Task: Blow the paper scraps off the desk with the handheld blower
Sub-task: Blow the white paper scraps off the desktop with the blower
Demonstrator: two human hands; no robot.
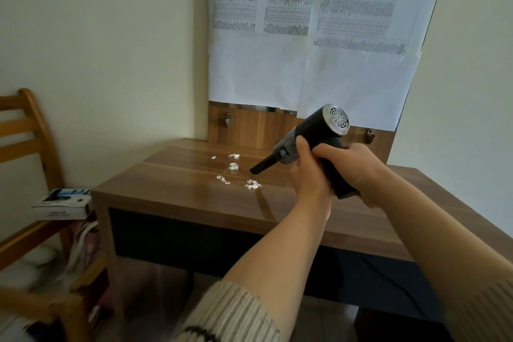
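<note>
A dark handheld blower [312, 136] with a silver grilled rear hangs above the wooden desk [194, 203]. Its narrow black nozzle points down and left at several small white paper scraps [234, 172] scattered on the desktop. My right hand [352, 172] is wrapped around the blower's handle. My left hand [308, 172] grips the blower's body just behind the nozzle. The nozzle tip sits a short way right of the scraps, just above the surface.
A wooden chair [33, 130] stands at the left, with a boxed item [62, 203] and bags on its seat. Printed sheets [305, 36] cover the panel behind the desk. Two small metal knobs stick out of the wooden back panel.
</note>
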